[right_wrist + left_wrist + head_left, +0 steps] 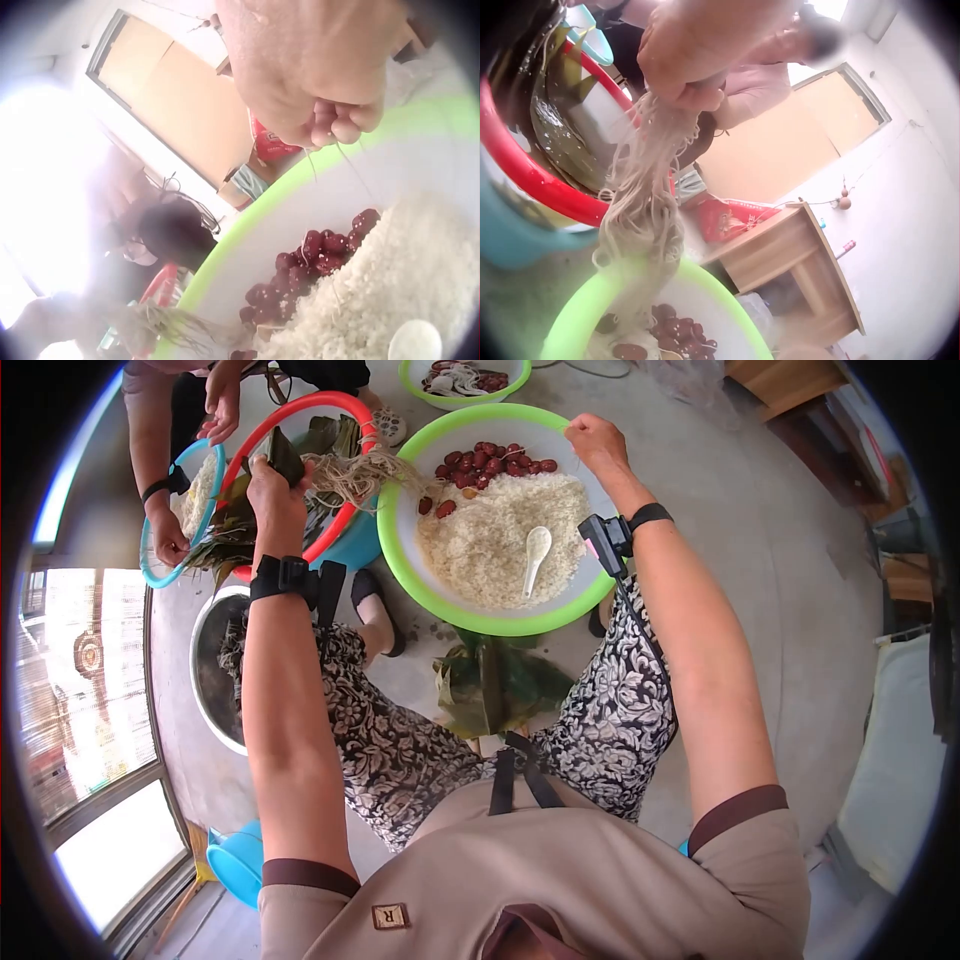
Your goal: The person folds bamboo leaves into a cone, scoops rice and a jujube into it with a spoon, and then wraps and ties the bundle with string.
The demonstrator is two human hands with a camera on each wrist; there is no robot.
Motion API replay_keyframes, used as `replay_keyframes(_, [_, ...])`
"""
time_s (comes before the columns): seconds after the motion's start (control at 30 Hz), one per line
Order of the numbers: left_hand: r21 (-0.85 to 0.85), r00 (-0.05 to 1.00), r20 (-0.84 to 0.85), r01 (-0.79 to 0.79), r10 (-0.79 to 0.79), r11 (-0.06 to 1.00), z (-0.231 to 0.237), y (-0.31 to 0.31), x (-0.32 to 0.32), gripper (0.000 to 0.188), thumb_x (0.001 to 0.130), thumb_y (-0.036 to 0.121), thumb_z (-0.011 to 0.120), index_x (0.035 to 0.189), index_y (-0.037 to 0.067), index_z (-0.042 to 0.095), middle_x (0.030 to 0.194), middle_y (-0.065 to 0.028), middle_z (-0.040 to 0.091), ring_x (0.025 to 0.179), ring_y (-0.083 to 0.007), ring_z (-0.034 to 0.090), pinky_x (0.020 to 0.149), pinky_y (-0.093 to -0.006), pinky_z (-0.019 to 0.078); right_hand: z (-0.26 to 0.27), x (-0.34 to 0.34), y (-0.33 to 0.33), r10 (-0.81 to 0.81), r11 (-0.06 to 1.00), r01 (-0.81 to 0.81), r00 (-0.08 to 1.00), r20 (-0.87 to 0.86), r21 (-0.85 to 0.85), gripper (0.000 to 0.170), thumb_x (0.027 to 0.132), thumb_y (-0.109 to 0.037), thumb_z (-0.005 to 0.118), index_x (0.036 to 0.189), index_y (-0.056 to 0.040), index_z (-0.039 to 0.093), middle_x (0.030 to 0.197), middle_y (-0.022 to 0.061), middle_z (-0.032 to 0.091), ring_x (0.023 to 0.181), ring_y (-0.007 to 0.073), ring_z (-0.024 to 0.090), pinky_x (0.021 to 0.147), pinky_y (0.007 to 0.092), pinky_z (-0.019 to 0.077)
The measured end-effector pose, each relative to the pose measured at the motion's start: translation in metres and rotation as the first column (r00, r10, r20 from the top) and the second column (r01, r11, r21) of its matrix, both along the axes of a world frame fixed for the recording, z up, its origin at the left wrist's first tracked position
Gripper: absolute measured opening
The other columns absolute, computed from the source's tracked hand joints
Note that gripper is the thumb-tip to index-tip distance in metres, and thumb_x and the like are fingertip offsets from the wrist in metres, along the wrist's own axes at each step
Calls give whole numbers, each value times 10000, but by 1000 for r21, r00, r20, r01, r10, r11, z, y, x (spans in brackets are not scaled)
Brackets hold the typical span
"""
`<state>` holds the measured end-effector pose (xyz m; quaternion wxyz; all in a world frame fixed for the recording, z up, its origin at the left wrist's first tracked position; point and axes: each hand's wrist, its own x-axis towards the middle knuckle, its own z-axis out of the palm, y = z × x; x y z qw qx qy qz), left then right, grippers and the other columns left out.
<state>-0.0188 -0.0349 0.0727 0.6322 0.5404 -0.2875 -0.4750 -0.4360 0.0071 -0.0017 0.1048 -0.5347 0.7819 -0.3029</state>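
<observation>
My left hand grips a dark green leaf-wrapped dumpling over the red-rimmed basin. From it trails a bundle of pale strings, seen hanging below the hand in the left wrist view. My right hand is at the far right rim of the green-rimmed basin, fingers curled, pinching a thin string. Inside this basin are white rice, dark red dates and a white spoon.
Green leaves fill the red-rimmed basin. Another person's hand is at a small blue-rimmed basin. Leaves lie between my legs. A metal basin stands left, a smaller green-rimmed bowl at the back.
</observation>
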Motion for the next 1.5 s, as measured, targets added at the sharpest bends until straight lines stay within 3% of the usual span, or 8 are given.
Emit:
replay_keyframes(0.17, [25,976,203,79,-83,997,17,16,-29,382,998,336,425,1103,-11,545,868,-136,651,625,-278,668,472,-298,482,37,37,22,414,897,-429,739,531,-101,171,874,-236,659,888,-66,673,656,-41,558,610,39,503,567,226,421])
replay_keyframes(0.47, [-120,561,-56,817,-826,563,31,80,-108,553,788,-199,511,1307,-27,431,1164,-130,646,842,-104,598,701,-244,530,95,88,62,636,700,-660,401,659,-273,109,894,-127,652,872,-21,670,740,-4,652,685,58,595,618,221,479])
replay_keyframes(0.53, [-37,547,-169,828,-820,560,29,87,-121,384,1036,294,357,1270,21,493,1058,-188,640,740,-232,584,548,-265,429,86,87,58,656,702,-635,399,641,-322,111,896,-127,650,877,-20,671,746,-5,656,689,59,600,619,221,482])
replay_keyframes(0.9, [-108,268,-573,912,-775,395,-13,73,-101,370,951,108,472,1314,40,452,1062,-128,607,834,-265,564,584,-262,471,88,70,73,638,766,-551,585,502,-331,179,912,-216,659,930,-39,672,740,-36,633,697,27,567,657,216,488])
replay_keyframes(0.97, [118,626,-53,777,-778,618,3,92,-112,393,1027,337,425,1229,11,510,906,-138,638,702,-223,609,494,-250,438,92,73,75,653,756,-552,665,362,-351,163,892,-212,671,909,-49,672,688,-39,607,660,24,548,632,227,481])
replay_keyframes(1.1, [177,624,75,759,-778,626,-3,92,-114,398,1013,367,456,1173,18,563,856,-96,644,663,-169,616,502,-240,437,100,79,83,687,726,-609,658,308,-318,129,874,-186,673,883,-57,664,639,-22,572,614,40,533,609,243,470])
replay_keyframes(1.2, [270,391,385,819,-836,507,-5,87,-110,454,863,66,637,1290,2,499,935,-65,663,801,-156,634,714,-256,510,93,80,80,743,644,-687,666,63,-336,94,836,-143,672,867,-58,647,663,8,569,596,95,546,606,273,470])
replay_keyframes(1.5, [404,240,405,819,-882,408,-6,108,-126,355,987,379,533,1066,42,616,737,-8,585,628,-64,510,556,-210,387,87,72,81,778,592,-782,618,-113,-195,73,809,-107,643,860,-55,636,807,33,600,731,173,599,690,296,484])
